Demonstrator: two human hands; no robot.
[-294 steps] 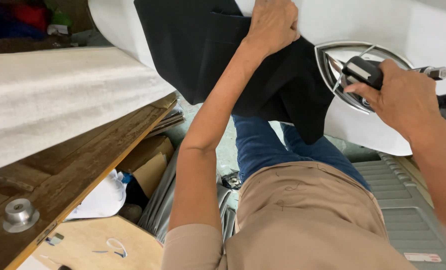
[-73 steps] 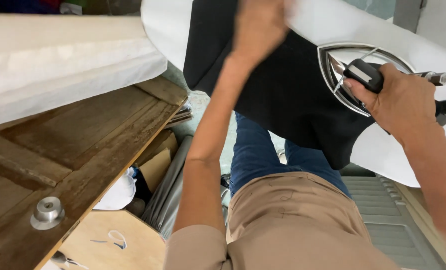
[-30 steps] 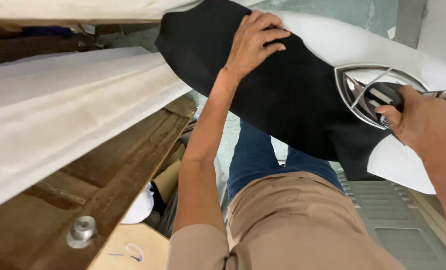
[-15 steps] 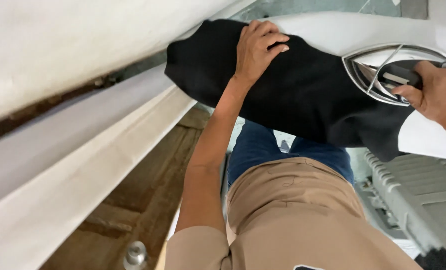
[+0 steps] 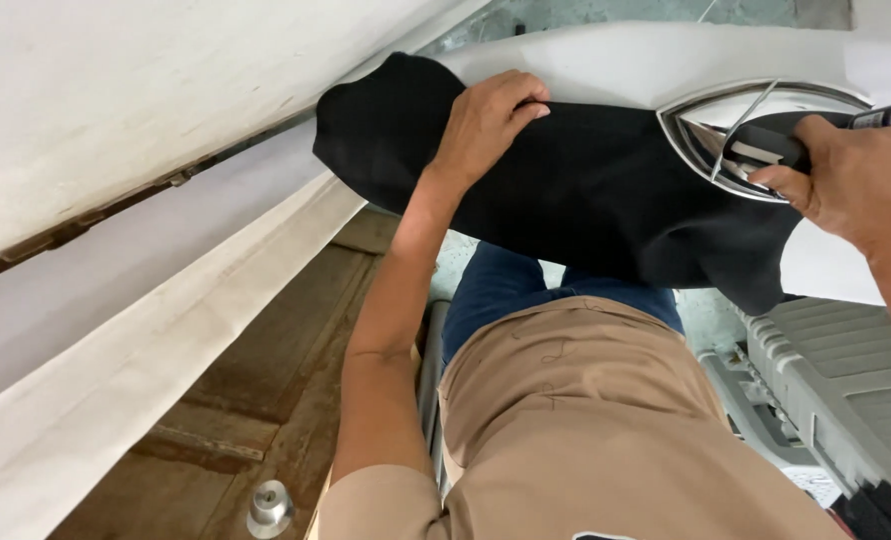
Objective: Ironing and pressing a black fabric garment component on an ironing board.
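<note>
Black garment lies draped over the white ironing board; your left hand presses flat, fingers together, on its unironed end; your right hand is clenched on the iron at the opposite end.

A long table draped in white cloth runs along the left, its upper surface worn and smudged. Beneath lies a brown wooden panel with a round metal knob. A grey ribbed plastic case sits lower right on the pale concrete floor.

bright even daylight | soft shadows | slight edge blur | wide-angle distortion
</note>
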